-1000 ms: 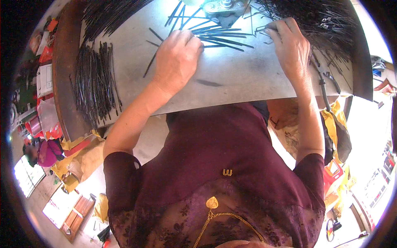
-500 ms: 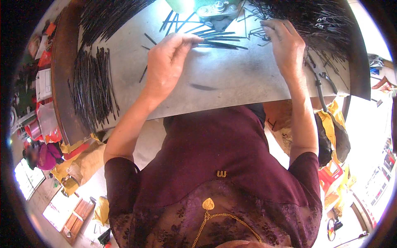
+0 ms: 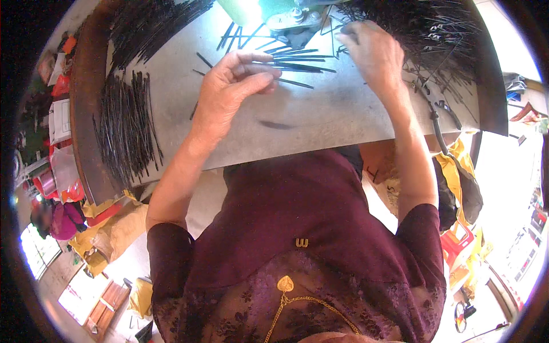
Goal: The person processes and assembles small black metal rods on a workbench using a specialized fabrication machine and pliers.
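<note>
Thin black rods [image 3: 303, 58] lie fanned out on the pale metal worktop, pointing right from under my left hand [image 3: 231, 86]. Its fingers are curled with the thumb below, and a single black rod [image 3: 297, 84] sticks out to the right from between them. My right hand [image 3: 376, 57] is at the right of the grey bolted metal fixture [image 3: 294, 22], fingers bent together and pointing left. Bent black pieces [image 3: 331, 30] show close to its fingertips; whether it grips one is not clear. The left ends of the fanned rods are hidden by my left hand.
A stack of straight black rods [image 3: 128, 126] lies at the left, with a bigger pile [image 3: 154, 28] behind it. Bent black pieces [image 3: 426, 28] are heaped at the far right. Pliers [image 3: 433, 111] with dark handles rest near the right front edge. A bright lamp [image 3: 246, 8] shines behind.
My right hand has moved left, from the heap's edge toward the fixture. My left hand has shifted slightly down and left, its fingers parting more, and one rod now lies lower than the others.
</note>
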`<state>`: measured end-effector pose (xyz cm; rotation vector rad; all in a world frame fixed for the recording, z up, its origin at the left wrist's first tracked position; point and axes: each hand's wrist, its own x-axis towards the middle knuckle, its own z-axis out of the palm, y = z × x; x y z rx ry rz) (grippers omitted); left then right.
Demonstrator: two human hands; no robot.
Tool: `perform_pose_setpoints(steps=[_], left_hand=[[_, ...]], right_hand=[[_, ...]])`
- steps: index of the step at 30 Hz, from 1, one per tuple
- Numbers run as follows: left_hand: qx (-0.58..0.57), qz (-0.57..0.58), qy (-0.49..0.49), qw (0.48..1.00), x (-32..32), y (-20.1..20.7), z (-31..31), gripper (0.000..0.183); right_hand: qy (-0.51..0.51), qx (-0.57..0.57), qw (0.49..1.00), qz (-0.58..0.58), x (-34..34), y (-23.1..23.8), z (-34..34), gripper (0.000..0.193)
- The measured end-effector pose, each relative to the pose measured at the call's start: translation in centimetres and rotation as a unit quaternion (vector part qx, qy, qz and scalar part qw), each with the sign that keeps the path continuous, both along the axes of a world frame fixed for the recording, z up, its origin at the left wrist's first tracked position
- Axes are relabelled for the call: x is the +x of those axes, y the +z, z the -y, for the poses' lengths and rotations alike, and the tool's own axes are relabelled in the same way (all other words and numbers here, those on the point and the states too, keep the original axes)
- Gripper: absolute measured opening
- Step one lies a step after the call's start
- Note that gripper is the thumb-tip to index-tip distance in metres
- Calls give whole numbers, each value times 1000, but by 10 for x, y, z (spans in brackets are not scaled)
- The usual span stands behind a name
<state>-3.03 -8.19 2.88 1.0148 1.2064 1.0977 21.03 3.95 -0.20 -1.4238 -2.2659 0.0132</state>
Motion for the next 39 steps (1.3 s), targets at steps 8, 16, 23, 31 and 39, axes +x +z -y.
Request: perform_pose_setpoints(steps=[8, 16, 23, 31, 39], left_hand=[[-11, 119, 49, 992, 0, -5, 2, 35], [-14, 168, 116, 979, -3, -21, -7, 30], [57, 217, 139, 965, 12, -9, -29, 27], [-7, 161, 105, 981, 9, -10, -53, 24], [55, 130, 29, 990, 25, -10, -45, 34]], right_hand=[[-22, -76, 989, 126, -9, 13, -2, 21], [50, -52, 995, 66, 4, 16, 3, 16], [19, -48, 983, -176, -5, 16, 24, 13], [-17, -265, 868, -420, -16, 13, 34, 20], [123, -4, 967, -222, -49, 22, 41, 30]])
